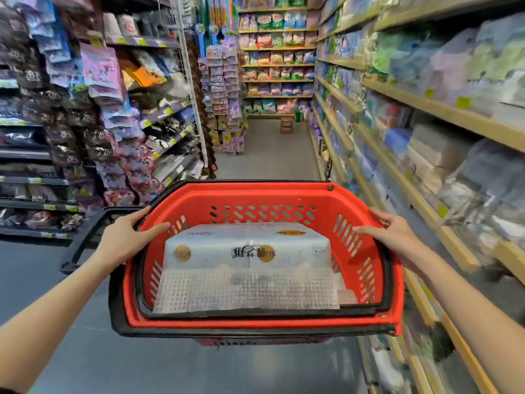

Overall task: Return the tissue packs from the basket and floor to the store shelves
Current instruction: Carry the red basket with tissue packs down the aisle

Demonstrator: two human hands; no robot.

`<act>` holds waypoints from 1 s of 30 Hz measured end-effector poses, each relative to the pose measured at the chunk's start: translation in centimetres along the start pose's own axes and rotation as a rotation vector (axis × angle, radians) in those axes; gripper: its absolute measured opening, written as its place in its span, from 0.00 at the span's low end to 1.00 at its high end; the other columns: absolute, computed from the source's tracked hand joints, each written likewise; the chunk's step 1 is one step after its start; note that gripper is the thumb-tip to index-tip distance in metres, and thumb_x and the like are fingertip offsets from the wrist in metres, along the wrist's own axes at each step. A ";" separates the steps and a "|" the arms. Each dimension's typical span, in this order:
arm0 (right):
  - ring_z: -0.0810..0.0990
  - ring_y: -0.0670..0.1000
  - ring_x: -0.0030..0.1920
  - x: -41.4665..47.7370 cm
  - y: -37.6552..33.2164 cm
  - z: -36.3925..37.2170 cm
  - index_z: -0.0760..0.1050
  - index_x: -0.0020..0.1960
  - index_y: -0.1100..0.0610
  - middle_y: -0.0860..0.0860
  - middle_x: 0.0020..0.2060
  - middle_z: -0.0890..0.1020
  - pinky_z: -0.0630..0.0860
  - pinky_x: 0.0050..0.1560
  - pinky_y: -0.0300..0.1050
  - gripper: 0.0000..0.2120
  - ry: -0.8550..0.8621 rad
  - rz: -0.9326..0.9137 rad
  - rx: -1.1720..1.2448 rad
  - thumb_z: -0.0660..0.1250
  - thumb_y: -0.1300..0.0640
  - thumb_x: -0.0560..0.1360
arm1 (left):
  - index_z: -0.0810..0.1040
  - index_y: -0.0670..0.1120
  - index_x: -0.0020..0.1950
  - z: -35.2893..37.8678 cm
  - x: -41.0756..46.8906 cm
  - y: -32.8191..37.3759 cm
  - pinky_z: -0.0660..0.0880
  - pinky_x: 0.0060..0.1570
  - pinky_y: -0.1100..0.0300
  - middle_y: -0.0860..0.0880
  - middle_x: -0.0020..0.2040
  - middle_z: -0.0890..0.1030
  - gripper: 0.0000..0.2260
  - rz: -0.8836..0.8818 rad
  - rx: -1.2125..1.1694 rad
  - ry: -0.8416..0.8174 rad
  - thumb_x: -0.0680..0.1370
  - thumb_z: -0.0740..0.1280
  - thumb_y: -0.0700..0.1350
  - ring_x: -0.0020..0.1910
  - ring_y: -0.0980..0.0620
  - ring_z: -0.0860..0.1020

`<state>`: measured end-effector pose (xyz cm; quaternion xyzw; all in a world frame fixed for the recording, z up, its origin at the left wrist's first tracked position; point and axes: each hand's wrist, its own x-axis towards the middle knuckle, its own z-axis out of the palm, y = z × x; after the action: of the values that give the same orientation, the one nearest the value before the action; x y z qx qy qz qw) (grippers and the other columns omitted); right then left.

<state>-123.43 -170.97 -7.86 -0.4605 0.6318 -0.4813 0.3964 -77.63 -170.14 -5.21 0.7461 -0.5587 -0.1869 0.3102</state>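
A red plastic basket [392, 282] with a black rim is held up in front of me in a store aisle. My left hand [127, 237] grips its left rim and my right hand [395, 234] grips its right rim. Inside lies a large white tissue pack [247, 245] with gold round marks, its clear wrapping facing me. A second pack [244, 288] in dotted clear wrap lies in front of it, nearer to me. Wooden shelves [420, 106] stacked with tissue packs run along my right.
Dark shelves [25, 180] and hanging packets fill the left side. The basket's black handle [85, 237] sticks out to the left. Grey floor [272, 155] runs down the aisle to a small brown stool [286, 125] and more shelves at the far end.
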 end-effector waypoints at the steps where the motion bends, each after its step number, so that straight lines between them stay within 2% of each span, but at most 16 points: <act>1: 0.79 0.50 0.47 2.4 -0.6 0.6 0.68 0.69 0.58 0.55 0.57 0.78 0.75 0.51 0.44 0.33 -0.014 -0.013 -0.003 0.74 0.64 0.66 | 0.67 0.54 0.71 0.3 1.8 0.1 0.71 0.32 0.59 0.46 0.43 0.80 0.33 -0.008 -0.004 0.007 0.69 0.69 0.62 0.31 0.54 0.74; 4: 0.78 0.50 0.50 8.7 -2.1 2.9 0.68 0.69 0.57 0.56 0.58 0.78 0.78 0.43 0.36 0.34 -0.048 -0.034 -0.024 0.75 0.62 0.65 | 0.67 0.54 0.71 0.9 7.1 0.5 0.74 0.35 0.55 0.47 0.38 0.79 0.33 -0.008 0.000 0.031 0.68 0.68 0.63 0.30 0.55 0.73; 7: 0.79 0.49 0.50 14.3 -3.1 5.7 0.67 0.70 0.57 0.56 0.58 0.78 0.76 0.46 0.39 0.36 -0.041 -0.047 -0.036 0.76 0.60 0.65 | 0.67 0.54 0.71 1.3 13.3 0.3 0.73 0.38 0.54 0.45 0.42 0.79 0.33 -0.014 0.018 0.047 0.69 0.68 0.63 0.31 0.53 0.74; 8: 0.80 0.47 0.47 16.0 -3.2 6.8 0.67 0.69 0.57 0.54 0.56 0.79 0.77 0.44 0.37 0.36 -0.055 -0.039 -0.021 0.77 0.59 0.64 | 0.68 0.54 0.71 1.5 15.4 0.1 0.72 0.38 0.54 0.44 0.46 0.81 0.32 -0.007 0.023 0.047 0.69 0.68 0.63 0.35 0.51 0.76; 10: 0.81 0.40 0.38 19.3 -3.4 9.4 0.69 0.68 0.57 0.49 0.49 0.81 0.78 0.37 0.31 0.43 -0.078 -0.034 0.008 0.80 0.52 0.56 | 0.69 0.53 0.70 1.9 20.2 -0.6 0.72 0.45 0.51 0.42 0.55 0.82 0.32 0.023 0.046 0.059 0.69 0.69 0.63 0.48 0.43 0.79; 11: 0.81 0.40 0.38 21.1 -3.3 10.7 0.69 0.68 0.56 0.49 0.49 0.81 0.78 0.37 0.31 0.48 -0.076 -0.025 0.004 0.81 0.48 0.51 | 0.69 0.53 0.70 2.1 22.8 -1.1 0.72 0.49 0.49 0.41 0.58 0.81 0.32 0.032 0.068 0.057 0.68 0.69 0.63 0.53 0.41 0.79; 12: 0.81 0.42 0.40 22.9 -3.1 11.9 0.69 0.68 0.56 0.50 0.51 0.81 0.79 0.40 0.33 0.48 -0.062 -0.002 0.007 0.81 0.48 0.51 | 0.69 0.53 0.70 2.3 25.4 -1.4 0.72 0.50 0.49 0.41 0.59 0.80 0.32 0.043 0.086 0.047 0.68 0.69 0.63 0.56 0.40 0.78; 14: 0.81 0.47 0.43 26.0 -2.6 14.5 0.69 0.68 0.57 0.54 0.55 0.80 0.80 0.42 0.37 0.44 -0.050 0.026 0.038 0.80 0.52 0.56 | 0.69 0.53 0.70 2.8 30.9 -1.9 0.71 0.49 0.50 0.41 0.60 0.80 0.34 0.064 0.094 0.009 0.67 0.69 0.65 0.57 0.40 0.78; 17: 0.82 0.45 0.45 30.4 -1.9 18.2 0.69 0.68 0.55 0.54 0.58 0.79 0.79 0.40 0.34 0.56 -0.004 0.043 0.066 0.81 0.40 0.43 | 0.69 0.53 0.70 3.3 39.1 -1.7 0.70 0.45 0.53 0.40 0.60 0.80 0.33 0.094 0.111 -0.052 0.68 0.69 0.64 0.55 0.41 0.78; 18: 0.82 0.43 0.46 31.7 -1.7 19.2 0.69 0.68 0.55 0.53 0.59 0.78 0.79 0.41 0.33 0.52 0.005 0.054 0.077 0.81 0.42 0.47 | 0.69 0.53 0.70 3.5 41.8 -1.5 0.70 0.48 0.53 0.41 0.61 0.79 0.33 0.108 0.107 -0.067 0.68 0.69 0.63 0.57 0.41 0.77; 20: 0.81 0.36 0.37 34.1 -1.6 20.8 0.68 0.69 0.57 0.54 0.56 0.78 0.77 0.33 0.29 0.39 0.037 0.097 0.122 0.78 0.56 0.61 | 0.69 0.54 0.70 3.9 46.6 -0.6 0.69 0.54 0.51 0.43 0.64 0.77 0.33 0.144 0.122 -0.094 0.68 0.69 0.64 0.62 0.42 0.75; 22: 0.79 0.33 0.29 36.6 -1.1 22.1 0.66 0.70 0.59 0.54 0.51 0.78 0.74 0.27 0.28 0.35 0.095 0.131 0.141 0.75 0.63 0.65 | 0.69 0.53 0.70 4.7 51.2 0.1 0.69 0.56 0.51 0.43 0.65 0.76 0.34 0.180 0.139 -0.123 0.67 0.69 0.65 0.63 0.42 0.74; 24: 0.80 0.36 0.29 38.9 -1.2 23.0 0.66 0.70 0.58 0.56 0.51 0.79 0.75 0.27 0.30 0.35 0.131 0.152 0.131 0.75 0.63 0.66 | 0.70 0.53 0.69 6.0 55.5 1.0 0.71 0.51 0.52 0.43 0.60 0.80 0.37 0.211 0.141 -0.143 0.65 0.68 0.68 0.58 0.44 0.77; 26: 0.82 0.40 0.31 41.8 -0.8 23.5 0.66 0.70 0.57 0.58 0.51 0.81 0.78 0.30 0.34 0.36 0.152 0.164 0.146 0.75 0.62 0.66 | 0.70 0.52 0.69 7.9 59.3 2.0 0.71 0.44 0.54 0.43 0.52 0.83 0.39 0.228 0.131 -0.173 0.63 0.67 0.70 0.46 0.47 0.79; 28: 0.83 0.45 0.35 44.4 0.0 23.7 0.66 0.70 0.57 0.57 0.51 0.82 0.79 0.31 0.34 0.36 0.181 0.171 0.140 0.75 0.62 0.66 | 0.70 0.51 0.70 10.3 62.4 3.4 0.68 0.37 0.56 0.40 0.47 0.83 0.35 0.241 0.148 -0.208 0.67 0.69 0.65 0.37 0.49 0.75; 30: 0.80 0.46 0.38 47.3 1.3 23.9 0.66 0.70 0.57 0.51 0.45 0.81 0.77 0.30 0.32 0.35 0.236 0.185 0.137 0.75 0.63 0.66 | 0.70 0.51 0.70 13.3 66.1 4.6 0.66 0.34 0.57 0.41 0.46 0.83 0.31 0.254 0.152 -0.235 0.70 0.69 0.61 0.34 0.51 0.72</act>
<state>-113.51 -222.16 -17.19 -0.3126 0.6792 -0.5355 0.3926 -69.05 -237.12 -7.46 0.6638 -0.6934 -0.1893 0.2066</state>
